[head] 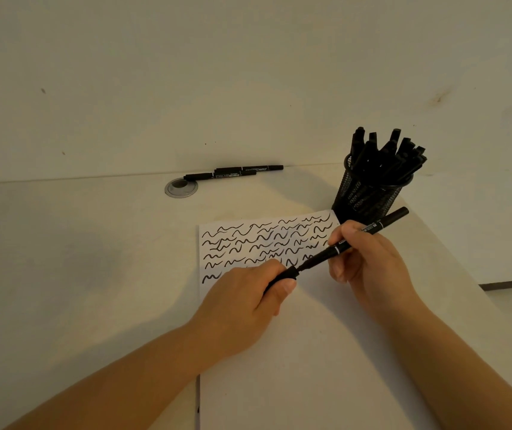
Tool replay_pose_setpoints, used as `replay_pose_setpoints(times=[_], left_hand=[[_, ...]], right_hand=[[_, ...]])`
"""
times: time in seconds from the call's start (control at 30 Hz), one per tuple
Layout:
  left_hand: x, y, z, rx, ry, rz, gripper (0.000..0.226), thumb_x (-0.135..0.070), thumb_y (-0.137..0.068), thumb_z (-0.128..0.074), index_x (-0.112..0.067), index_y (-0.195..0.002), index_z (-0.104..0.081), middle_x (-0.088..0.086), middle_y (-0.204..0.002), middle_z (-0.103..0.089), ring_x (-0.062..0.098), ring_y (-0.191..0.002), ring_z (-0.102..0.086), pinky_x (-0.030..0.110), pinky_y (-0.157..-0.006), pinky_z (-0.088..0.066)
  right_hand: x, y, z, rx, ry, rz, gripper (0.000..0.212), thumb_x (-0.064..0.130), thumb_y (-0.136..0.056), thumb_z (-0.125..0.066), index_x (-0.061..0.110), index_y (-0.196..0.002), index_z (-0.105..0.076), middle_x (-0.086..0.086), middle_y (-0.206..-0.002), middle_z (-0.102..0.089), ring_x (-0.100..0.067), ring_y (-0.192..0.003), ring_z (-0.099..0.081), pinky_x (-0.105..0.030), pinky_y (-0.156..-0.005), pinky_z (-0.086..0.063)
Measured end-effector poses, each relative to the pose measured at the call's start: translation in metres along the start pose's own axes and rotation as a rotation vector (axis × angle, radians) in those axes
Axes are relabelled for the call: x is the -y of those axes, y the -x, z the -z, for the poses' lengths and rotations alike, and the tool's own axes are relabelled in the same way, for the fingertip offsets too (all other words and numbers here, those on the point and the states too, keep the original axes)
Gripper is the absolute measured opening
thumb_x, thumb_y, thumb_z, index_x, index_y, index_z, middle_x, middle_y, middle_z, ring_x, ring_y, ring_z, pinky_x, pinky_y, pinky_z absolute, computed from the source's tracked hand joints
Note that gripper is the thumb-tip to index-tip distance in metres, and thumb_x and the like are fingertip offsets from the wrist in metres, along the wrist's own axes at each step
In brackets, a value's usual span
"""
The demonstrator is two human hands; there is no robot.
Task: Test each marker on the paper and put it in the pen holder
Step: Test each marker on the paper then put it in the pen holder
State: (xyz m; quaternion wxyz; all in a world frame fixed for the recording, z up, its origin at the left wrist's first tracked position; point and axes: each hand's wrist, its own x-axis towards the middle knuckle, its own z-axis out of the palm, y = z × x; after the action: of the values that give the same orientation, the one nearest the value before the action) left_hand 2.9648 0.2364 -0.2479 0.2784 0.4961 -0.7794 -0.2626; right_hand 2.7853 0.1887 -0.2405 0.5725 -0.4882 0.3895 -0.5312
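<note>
Two hands meet over the paper [295,352], which lies on the pale surface [93,274] and carries rows of black squiggles across its top edge. The right hand [369,262] grips the barrel of a black marker [354,240], whose tail points toward 2 o'clock, while the left hand [248,302] pinches the cap [282,276] just at the marker's tip; whether the cap is coming off or going on cannot be told from here. In my judgement the main risk is ink on the fingers or a stray streak on the sheet if the bare tip slips past the cap's mouth, since the two are nearly touching and held in the air. A cap left loose could also dry the marker out once stored. The mesh pen holder [369,193] stands at 1 o'clock from the hands, just beyond the paper's corner, already crowded with markers leaning outward, so sliding in another may snag on those or tip the holder. At 11 o'clock, well apart, two more markers [236,172] lie along the wall, one end over a round cable grommet [181,187]; nothing blocks the reach to them.
</note>
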Motion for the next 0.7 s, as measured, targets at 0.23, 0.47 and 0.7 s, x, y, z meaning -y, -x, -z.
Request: replay_pose_setpoints(times=[0.23,0.47,0.7], left_hand=[[0.000,0.000,0.001,0.011,0.009,-0.009,0.019,-0.050,-0.087,-0.029,-0.040,-0.074,-0.039,-0.014,-0.057,-0.054,0.003,-0.051,-0.048,0.016,-0.049,-0.037],[0.002,0.001,0.001,-0.013,-0.028,-0.039,0.028,-0.046,-0.090,-0.027,-0.029,-0.078,-0.045,-0.004,-0.060,-0.056,0.011,-0.053,-0.047,0.023,-0.050,-0.034],[0.005,-0.001,0.004,0.052,0.003,-0.020,0.021,-0.041,-0.088,-0.029,-0.033,-0.075,-0.043,-0.002,-0.059,-0.051,0.013,-0.053,-0.046,0.032,-0.053,-0.037]], right_hand=[[0.001,0.005,-0.002,0.118,0.097,0.011,0.009,0.018,-0.079,-0.052,0.012,-0.072,-0.054,-0.004,-0.048,-0.056,-0.017,-0.042,-0.048,-0.022,-0.042,-0.041],[0.001,0.012,-0.010,0.270,0.181,-0.001,0.011,0.017,-0.081,-0.055,0.009,-0.074,-0.051,-0.002,-0.051,-0.058,-0.012,-0.046,-0.049,-0.020,-0.046,-0.042],[-0.001,0.012,-0.007,0.368,0.168,0.016,0.013,0.018,-0.084,-0.059,0.008,-0.080,-0.052,-0.003,-0.056,-0.058,-0.012,-0.052,-0.050,-0.019,-0.051,-0.043]])
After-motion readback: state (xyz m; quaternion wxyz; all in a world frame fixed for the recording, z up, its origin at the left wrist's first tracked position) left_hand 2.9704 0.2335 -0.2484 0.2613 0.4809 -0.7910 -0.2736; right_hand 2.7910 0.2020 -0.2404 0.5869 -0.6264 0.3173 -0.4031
